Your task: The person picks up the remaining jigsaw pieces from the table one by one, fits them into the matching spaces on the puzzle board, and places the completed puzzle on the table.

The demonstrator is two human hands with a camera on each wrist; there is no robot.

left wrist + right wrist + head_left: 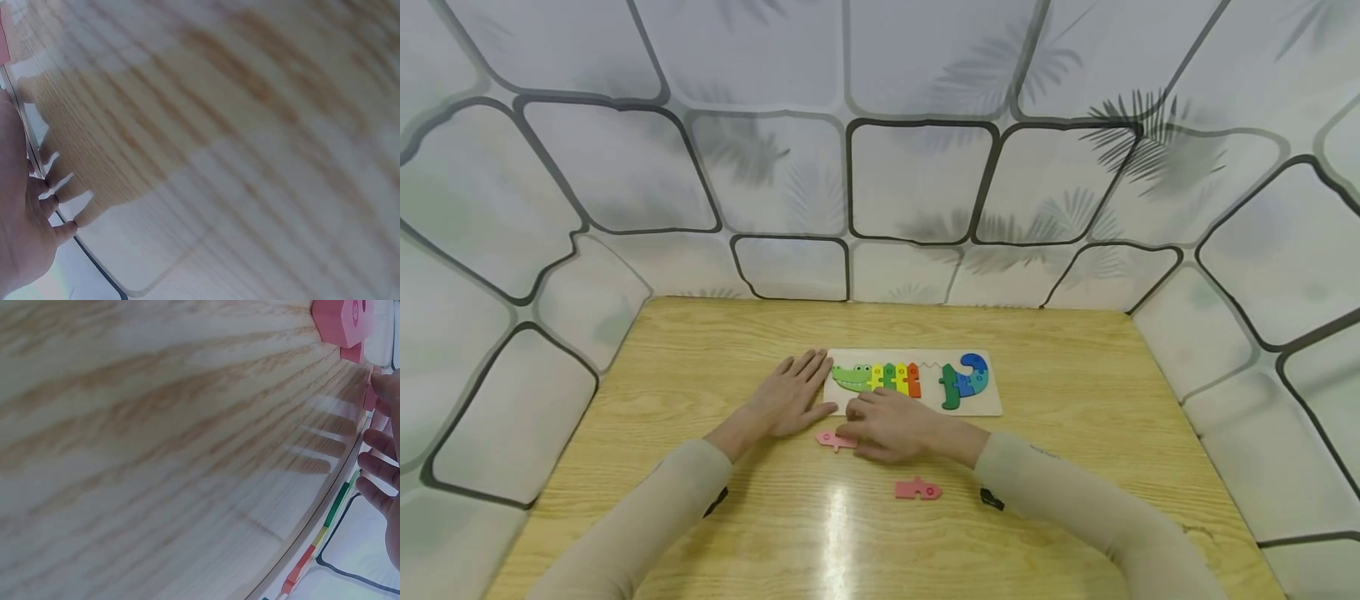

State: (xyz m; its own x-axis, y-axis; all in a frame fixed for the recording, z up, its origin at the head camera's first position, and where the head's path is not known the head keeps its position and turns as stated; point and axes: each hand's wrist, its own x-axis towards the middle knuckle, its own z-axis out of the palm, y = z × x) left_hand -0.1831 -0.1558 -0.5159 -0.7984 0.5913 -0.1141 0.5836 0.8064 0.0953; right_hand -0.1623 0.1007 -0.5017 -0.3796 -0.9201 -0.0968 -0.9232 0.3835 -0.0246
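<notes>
A wooden crocodile puzzle board point(977, 406) lies on the table, with a green head piece point(852, 379), yellow, green and orange-red body pieces and a blue tail point(976, 377) set in it. Between the orange-red piece point(913, 380) and the dark green piece point(951, 387) is an unfilled gap. My left hand point(786, 396) lies with straight fingers at the board's left edge. My right hand point(895, 423) pinches the right end of a light pink puzzle piece point(827, 438) just in front of the board; its fingertips are partly hidden. Closer to me lies a darker pink puzzle piece point(917, 490).
The wooden table point(700, 533) is enclosed at the back and both sides by pale walls point(917, 183) with a stone-outline and leaf pattern. Dark wrist devices point(992, 499) show under both sleeves.
</notes>
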